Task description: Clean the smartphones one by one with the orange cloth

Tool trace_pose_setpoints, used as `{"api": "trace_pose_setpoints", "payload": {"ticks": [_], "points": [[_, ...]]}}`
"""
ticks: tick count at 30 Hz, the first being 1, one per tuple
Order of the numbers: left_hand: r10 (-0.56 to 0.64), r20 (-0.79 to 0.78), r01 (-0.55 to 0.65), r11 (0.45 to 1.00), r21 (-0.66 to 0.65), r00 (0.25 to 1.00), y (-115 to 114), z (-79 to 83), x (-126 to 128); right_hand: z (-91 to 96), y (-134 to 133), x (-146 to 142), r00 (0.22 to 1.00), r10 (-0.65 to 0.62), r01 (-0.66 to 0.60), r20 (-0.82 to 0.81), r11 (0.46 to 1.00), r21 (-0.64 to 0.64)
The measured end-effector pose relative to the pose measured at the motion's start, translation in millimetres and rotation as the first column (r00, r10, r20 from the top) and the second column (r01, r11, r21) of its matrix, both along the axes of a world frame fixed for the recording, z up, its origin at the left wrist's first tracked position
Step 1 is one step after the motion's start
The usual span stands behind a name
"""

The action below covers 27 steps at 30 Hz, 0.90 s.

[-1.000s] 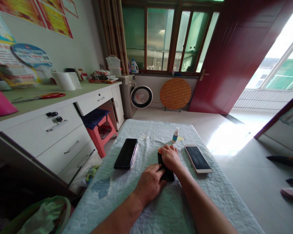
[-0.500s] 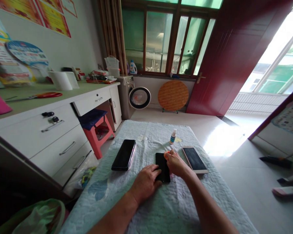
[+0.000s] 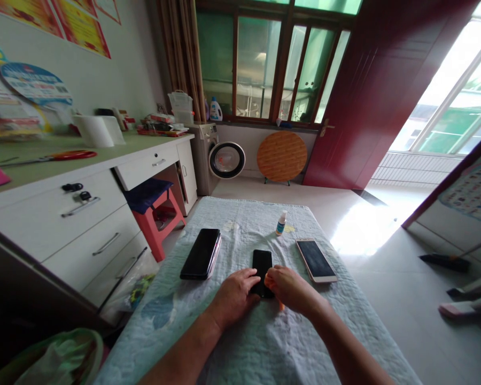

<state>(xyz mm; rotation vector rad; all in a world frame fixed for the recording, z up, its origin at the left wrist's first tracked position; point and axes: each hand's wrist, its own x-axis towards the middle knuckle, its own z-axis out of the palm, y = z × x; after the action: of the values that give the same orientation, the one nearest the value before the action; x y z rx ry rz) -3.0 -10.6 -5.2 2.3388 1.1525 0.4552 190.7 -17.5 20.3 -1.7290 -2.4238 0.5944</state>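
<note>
A black smartphone (image 3: 261, 262) lies face up on the cloth-covered table. My left hand (image 3: 238, 289) grips its left edge, fingertips over the screen and thumb near the bottom end. In my right hand (image 3: 286, 286) is a bunched orange cloth (image 3: 269, 280), pressed against the right part of the screen. A bit of orange also pokes out below that hand; most of the cloth is hidden by the fingers. Beyond the phone stands a small spray bottle (image 3: 281, 223). To the right lies a white-framed phone (image 3: 316, 260), and to the left a stack of phones (image 3: 201, 254) with a black one on top.
A pale blue quilted cover (image 3: 240, 211) spreads over the table. Along the left runs a white desk (image 3: 84, 214) with drawers, a pink stool (image 3: 160, 219) beside it. A green-rimmed bin (image 3: 98, 347) stands at the lower left. A washing machine (image 3: 202, 160) has its door open.
My right hand has slid the orange cloth down the screen, toward me. The left hand still steadies the phone. The whole view has shifted slightly.
</note>
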Motion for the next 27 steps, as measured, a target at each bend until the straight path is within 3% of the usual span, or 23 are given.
{"api": "trace_pose_setpoints", "payload": {"ticks": [3,10,15,22,24,27], "points": [[-0.007,0.017,0.007,1.0,0.003,1.0,0,1.5,0,-1.8,23,3,1.0,-0.015,0.015,-0.002,0.999,0.039],[-0.001,0.024,0.001,1.0,-0.012,1.0,0,-1.8,-2,-18.6,58,4,0.962,-0.264,0.274,-0.073,0.943,0.189],[0.0,0.066,0.0,1.0,0.004,0.998,0,-3.2,-2,-24.8,51,5,0.978,-0.17,0.198,-0.124,0.942,0.272],[-0.006,0.079,0.004,1.0,0.025,0.997,-2,6.2,-1,-15.3,38,1,0.971,0.151,-0.108,-0.187,0.969,0.222],[-0.007,0.069,0.005,0.999,0.033,0.998,-2,7.2,-1,-16.4,38,-2,0.973,0.145,-0.099,-0.179,0.965,0.241],[0.0,0.062,-0.002,0.999,0.033,0.998,-2,5.9,-1,-20.6,41,-7,0.991,0.019,0.021,-0.134,0.956,0.293]]}}
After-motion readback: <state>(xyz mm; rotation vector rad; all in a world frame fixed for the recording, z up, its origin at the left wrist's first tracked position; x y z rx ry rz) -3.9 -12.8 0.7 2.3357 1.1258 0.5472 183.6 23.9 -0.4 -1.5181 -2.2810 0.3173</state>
